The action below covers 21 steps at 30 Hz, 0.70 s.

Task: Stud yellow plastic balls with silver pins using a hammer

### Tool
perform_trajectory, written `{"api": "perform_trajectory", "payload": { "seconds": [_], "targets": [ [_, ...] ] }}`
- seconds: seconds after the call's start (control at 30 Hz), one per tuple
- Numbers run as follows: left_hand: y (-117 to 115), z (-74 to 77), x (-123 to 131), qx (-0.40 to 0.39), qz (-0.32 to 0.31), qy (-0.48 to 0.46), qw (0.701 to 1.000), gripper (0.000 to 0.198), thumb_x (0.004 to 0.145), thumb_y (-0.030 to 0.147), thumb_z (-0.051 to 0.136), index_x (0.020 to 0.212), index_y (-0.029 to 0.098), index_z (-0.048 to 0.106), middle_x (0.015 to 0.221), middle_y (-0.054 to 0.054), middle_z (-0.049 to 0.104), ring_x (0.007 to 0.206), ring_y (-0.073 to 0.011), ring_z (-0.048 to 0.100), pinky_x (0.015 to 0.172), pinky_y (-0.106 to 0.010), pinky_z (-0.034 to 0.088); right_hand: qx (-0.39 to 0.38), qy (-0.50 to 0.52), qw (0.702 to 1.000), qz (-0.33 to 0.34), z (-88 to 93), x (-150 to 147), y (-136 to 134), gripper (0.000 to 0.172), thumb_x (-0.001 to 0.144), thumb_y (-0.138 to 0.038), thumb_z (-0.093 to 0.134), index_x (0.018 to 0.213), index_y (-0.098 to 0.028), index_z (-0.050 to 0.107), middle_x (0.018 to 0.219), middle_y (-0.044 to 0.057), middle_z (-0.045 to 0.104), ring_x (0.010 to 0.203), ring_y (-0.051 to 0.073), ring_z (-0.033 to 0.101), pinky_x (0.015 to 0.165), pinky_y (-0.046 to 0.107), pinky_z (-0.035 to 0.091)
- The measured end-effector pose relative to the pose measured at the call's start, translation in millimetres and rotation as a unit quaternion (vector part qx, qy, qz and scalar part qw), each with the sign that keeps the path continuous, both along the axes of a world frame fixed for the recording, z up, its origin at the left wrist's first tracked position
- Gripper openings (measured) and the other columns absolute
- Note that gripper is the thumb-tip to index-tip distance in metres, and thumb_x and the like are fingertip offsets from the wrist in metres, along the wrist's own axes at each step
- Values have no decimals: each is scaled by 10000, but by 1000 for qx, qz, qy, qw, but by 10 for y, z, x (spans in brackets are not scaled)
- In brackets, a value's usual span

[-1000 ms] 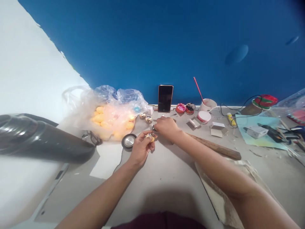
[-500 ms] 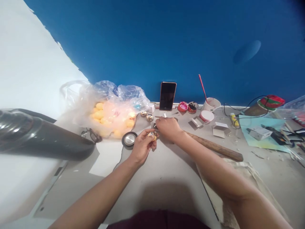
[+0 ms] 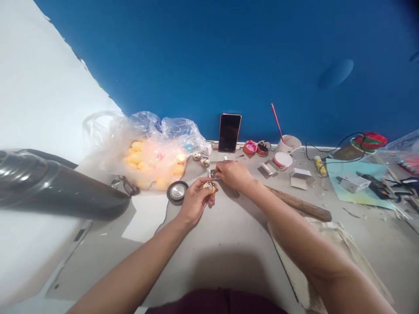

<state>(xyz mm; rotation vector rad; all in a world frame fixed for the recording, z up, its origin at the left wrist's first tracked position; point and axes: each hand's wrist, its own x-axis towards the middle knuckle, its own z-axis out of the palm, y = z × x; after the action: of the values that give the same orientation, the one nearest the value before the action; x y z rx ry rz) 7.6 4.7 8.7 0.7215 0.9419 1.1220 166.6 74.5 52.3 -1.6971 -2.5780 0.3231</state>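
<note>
My left hand (image 3: pixel 195 199) is wrapped round a small yellow egg-shaped piece (image 3: pixel 209 187) partly covered in shiny mirror-like bits. Just beyond it, my right hand (image 3: pixel 233 172) is bent down with its fingers pinched together, over a small patch of shiny pieces (image 3: pixel 213 173) on the table. What those fingers hold, if anything, is hidden. A thin dark stick-like end (image 3: pixel 235 192) shows beneath the right hand. Two shiny-covered balls (image 3: pixel 204 161) lie behind the hands. A round black-rimmed metal disc (image 3: pixel 177 192) is left of my left hand.
A clear bag of yellow egg shapes (image 3: pixel 137 158) stands at left, near a dark grey cylinder (image 3: pixel 65 185). A phone (image 3: pixel 229 132) leans on the blue wall. Rightward are a white cup (image 3: pixel 291 143), small boxes (image 3: pixel 300 178), a wooden handle (image 3: pixel 301 204) and a cloth (image 3: pixel 330 248).
My right hand has shifted slightly to the right, and more of the shiny patch shows. My left hand keeps its hold on the egg-shaped piece. The view has shifted slightly.
</note>
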Motion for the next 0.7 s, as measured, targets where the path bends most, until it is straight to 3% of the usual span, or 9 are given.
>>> {"api": "perform_trajectory", "payload": {
  "seconds": [0.23,0.53,0.63,0.7],
  "targets": [
    [-2,-11,-9,2,-6,0,1000,339,757,269,781,1036,152,627,880,-65,727,511,-86,535,497,-251,404,-40,105,993,-27,97,54,-32,173,936,-268,580,939,-208,743,972,41,779,862,183,659,690,259,381],
    [-1,-11,-9,0,-2,-3,1000,331,754,264,794,1026,153,643,905,-72,733,516,-86,541,494,-249,402,-44,199,978,-35,78,58,-45,126,856,-168,604,858,-188,728,878,29,765,782,158,623,681,249,371],
    [-11,5,-20,5,-4,-21,1000,341,751,262,813,1035,154,657,915,-68,731,529,-91,555,504,-255,428,-95,298,949,-47,137,125,-136,99,841,-183,639,783,-179,719,770,6,727,691,131,581,643,244,370],
    [-28,27,-30,8,-16,-47,999,387,745,252,835,1084,163,669,875,-47,719,555,-105,577,518,-260,453,-160,398,901,-60,170,195,-265,111,830,-265,694,771,-176,722,677,-19,670,603,111,516,586,243,354]
  ]
}}
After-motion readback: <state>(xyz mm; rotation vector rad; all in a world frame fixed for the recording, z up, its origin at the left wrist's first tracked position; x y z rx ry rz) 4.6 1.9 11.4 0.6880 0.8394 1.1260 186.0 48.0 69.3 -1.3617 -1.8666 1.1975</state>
